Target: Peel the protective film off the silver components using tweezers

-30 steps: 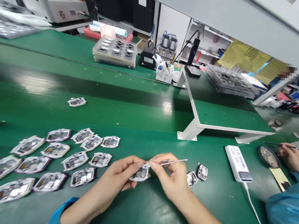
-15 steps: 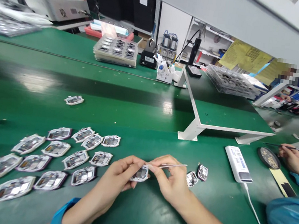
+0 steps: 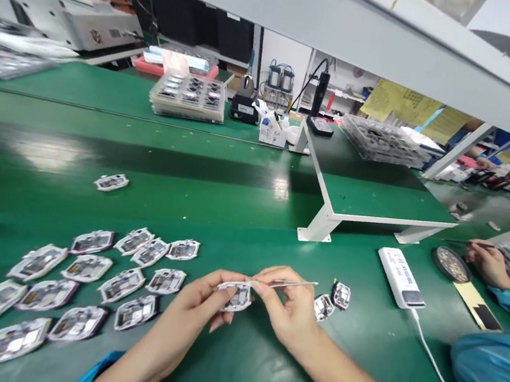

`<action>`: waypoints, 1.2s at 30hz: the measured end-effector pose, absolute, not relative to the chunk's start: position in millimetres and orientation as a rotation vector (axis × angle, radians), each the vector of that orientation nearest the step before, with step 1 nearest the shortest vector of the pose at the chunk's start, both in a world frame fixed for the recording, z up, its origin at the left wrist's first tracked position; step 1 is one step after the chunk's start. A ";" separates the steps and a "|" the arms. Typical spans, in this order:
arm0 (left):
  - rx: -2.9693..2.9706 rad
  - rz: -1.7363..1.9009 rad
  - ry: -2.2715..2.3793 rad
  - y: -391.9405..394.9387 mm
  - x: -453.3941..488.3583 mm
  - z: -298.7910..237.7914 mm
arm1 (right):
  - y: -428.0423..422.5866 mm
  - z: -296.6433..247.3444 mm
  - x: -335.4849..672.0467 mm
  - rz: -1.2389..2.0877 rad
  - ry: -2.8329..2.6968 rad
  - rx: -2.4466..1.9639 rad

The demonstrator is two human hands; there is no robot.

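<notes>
My left hand [image 3: 189,309] pinches a small foil-and-white electronic module [image 3: 236,297] between thumb and fingers. My right hand [image 3: 288,308] holds slim metal tweezers [image 3: 293,284], their tips at the module's upper edge. Two similar modules [image 3: 324,307] lie just beyond my right hand, with another [image 3: 341,295] touching or nearly touching them. Several more modules [image 3: 87,268] lie in loose rows on the green bench mat [image 3: 220,358] to the left of my left hand. My fingers hide part of the held module.
A lone module [image 3: 111,182] lies farther out. To the right are a white corded box [image 3: 398,277] and a round dark dish [image 3: 451,265]. A co-worker's hand [image 3: 490,264] in a blue sleeve holds tweezers there. Stacked trays [image 3: 187,96] and a raised green shelf [image 3: 379,197] stand beyond.
The whole view has tilted and shifted slightly as my head moved. Both hands stay on the module, with the tweezers still at its upper edge. The co-worker's hand has barely moved.
</notes>
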State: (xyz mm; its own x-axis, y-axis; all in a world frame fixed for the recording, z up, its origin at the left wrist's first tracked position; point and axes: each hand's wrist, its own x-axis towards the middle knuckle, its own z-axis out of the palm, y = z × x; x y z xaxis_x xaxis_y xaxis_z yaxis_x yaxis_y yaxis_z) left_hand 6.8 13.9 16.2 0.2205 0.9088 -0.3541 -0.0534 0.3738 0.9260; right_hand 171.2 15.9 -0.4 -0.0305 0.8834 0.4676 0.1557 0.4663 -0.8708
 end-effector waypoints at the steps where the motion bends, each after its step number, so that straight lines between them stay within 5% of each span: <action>1: 0.958 0.833 1.149 13.8 6.9 16.7 | 15.7 -0.3 171.7 0.737 -1.533 -0.945; 36: 0.912 0.907 1.171 11.3 7.7 11.7 | 16.5 -3.6 173.4 0.631 -1.654 -0.842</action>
